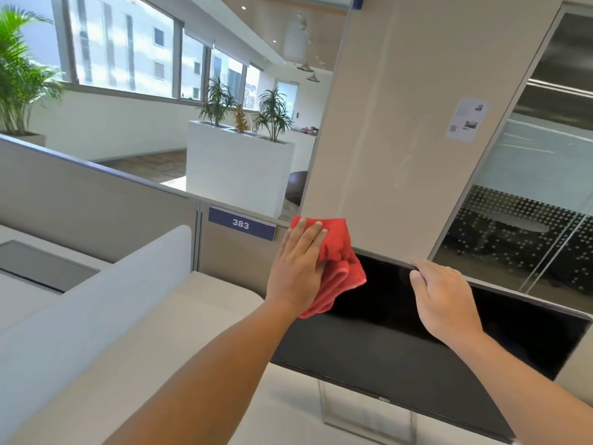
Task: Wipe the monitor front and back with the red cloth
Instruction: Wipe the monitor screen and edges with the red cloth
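A black flat monitor (401, 342) with a dark screen stands on the white desk, seen from above, its front facing me. My left hand (296, 268) presses a bunched red cloth (338, 264) against the monitor's upper left corner; part of the cloth hangs over the screen. My right hand (444, 300) grips the monitor's top edge near its middle, fingers curled over the back. The monitor's back is hidden from me.
A grey cubicle partition (96, 200) with a blue sign reading 383 (241, 223) runs behind the desk. A frosted divider (96, 284) stands at the left. A beige pillar (385, 123) and glass wall (529, 203) rise behind the monitor. A white planter box (237, 168) sits beyond.
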The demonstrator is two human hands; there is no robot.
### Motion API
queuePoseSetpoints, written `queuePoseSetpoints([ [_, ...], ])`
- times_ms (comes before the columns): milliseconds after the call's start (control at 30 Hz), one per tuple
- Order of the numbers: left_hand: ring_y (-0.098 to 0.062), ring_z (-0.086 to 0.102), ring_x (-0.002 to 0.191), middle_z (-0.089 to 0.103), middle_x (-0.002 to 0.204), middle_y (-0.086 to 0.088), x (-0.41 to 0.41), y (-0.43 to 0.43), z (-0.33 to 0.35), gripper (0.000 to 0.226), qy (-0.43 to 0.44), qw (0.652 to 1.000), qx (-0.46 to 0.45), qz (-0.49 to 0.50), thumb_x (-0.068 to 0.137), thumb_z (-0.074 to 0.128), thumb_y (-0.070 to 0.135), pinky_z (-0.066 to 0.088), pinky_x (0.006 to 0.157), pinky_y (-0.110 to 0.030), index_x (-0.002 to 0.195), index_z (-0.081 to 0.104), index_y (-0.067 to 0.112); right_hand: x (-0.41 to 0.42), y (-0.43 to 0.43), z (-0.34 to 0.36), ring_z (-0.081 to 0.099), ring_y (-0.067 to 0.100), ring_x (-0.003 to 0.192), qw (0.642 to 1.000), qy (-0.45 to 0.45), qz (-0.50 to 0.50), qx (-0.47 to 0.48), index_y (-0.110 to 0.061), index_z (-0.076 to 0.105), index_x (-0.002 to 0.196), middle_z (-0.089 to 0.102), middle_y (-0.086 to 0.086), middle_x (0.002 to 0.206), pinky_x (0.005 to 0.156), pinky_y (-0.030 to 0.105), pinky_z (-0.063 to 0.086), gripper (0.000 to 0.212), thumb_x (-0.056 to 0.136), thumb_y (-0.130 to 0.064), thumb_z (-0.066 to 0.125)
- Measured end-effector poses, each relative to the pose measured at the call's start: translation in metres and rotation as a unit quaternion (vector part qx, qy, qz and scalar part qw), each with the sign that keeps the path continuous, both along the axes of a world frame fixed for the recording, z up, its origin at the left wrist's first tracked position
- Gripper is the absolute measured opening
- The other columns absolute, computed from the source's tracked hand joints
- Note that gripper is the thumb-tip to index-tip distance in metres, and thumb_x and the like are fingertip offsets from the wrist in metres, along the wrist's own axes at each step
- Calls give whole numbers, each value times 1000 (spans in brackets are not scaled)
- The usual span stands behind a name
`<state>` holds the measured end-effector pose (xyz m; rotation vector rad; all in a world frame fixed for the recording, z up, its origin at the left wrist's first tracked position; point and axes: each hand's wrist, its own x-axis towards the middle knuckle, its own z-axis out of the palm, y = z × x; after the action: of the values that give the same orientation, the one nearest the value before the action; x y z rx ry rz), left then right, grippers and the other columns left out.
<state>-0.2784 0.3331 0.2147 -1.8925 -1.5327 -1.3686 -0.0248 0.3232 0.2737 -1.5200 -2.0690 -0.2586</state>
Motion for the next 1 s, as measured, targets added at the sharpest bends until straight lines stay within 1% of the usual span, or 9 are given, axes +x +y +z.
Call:
queuePoseSetpoints([
  [200,-16,17,148,31,157,3,2,-8,-3,59,-198,976,-23,-82,97,50,44,27,118,-43,149,37,19,4,3,3,62,33,109,1000,-10,4,19,-9,66,123,72,10,114,98,50,47,38,101,-27,41],
  [300,-12,40,137,41,148,9,4,-18,2,58,-336,927,-49,-159,95,46,54,39,111,-40,146,37,28,2,9,11,63,36,89,999,-15,0,36,-3,68,100,72,15,92,85,51,50,41,101,-30,36],
  [367,-7,54,120,55,131,8,1,-27,-8,45,-393,898,-50,-191,95,50,44,46,104,-36,137,48,27,0,10,7,63,37,84,999,-16,0,43,-4,67,95,71,15,87,84,50,50,42,102,-30,35],
  [467,-1,62,102,64,112,9,-2,-41,-42,23,-435,876,-96,-184,99,50,21,50,93,-26,118,56,31,-5,8,-1,63,34,84,998,-26,7,54,-9,68,99,71,11,88,85,51,50,45,103,-33,31],
  [600,11,60,94,63,104,21,3,-58,-88,26,-464,856,-174,-149,101,47,17,45,78,-4,111,54,41,-4,10,3,63,38,88,997,-38,5,73,-6,69,109,71,17,95,85,50,50,48,102,-32,30],
  [667,17,59,88,62,100,23,4,-69,-112,30,-488,835,-212,-143,101,46,14,43,73,-1,103,54,42,-3,11,1,63,39,88,996,-51,-1,79,-7,68,111,70,18,96,85,50,49,54,99,-38,26],
  [800,15,61,87,62,103,23,3,-85,-161,25,-506,810,-267,-129,103,43,18,48,81,-8,119,54,34,-7,11,-4,62,42,90,995,-62,-13,81,-10,66,116,70,19,98,88,51,44,50,99,-37,27],
  [900,-2,62,95,64,110,15,4,-87,-184,23,-508,804,-292,-101,103,43,32,50,99,-33,123,54,33,-8,8,-8,61,42,91,994,-74,-20,79,-11,65,114,69,19,97,89,51,42,49,99,-37,27],
  [1000,-10,63,100,65,112,13,8,-88,-184,29,-536,791,-282,-91,100,41,47,51,98,-36,123,53,35,-11,7,-14,61,40,90,994,-84,-27,72,-11,65,114,69,16,96,89,50,43,50,100,-39,26],
])
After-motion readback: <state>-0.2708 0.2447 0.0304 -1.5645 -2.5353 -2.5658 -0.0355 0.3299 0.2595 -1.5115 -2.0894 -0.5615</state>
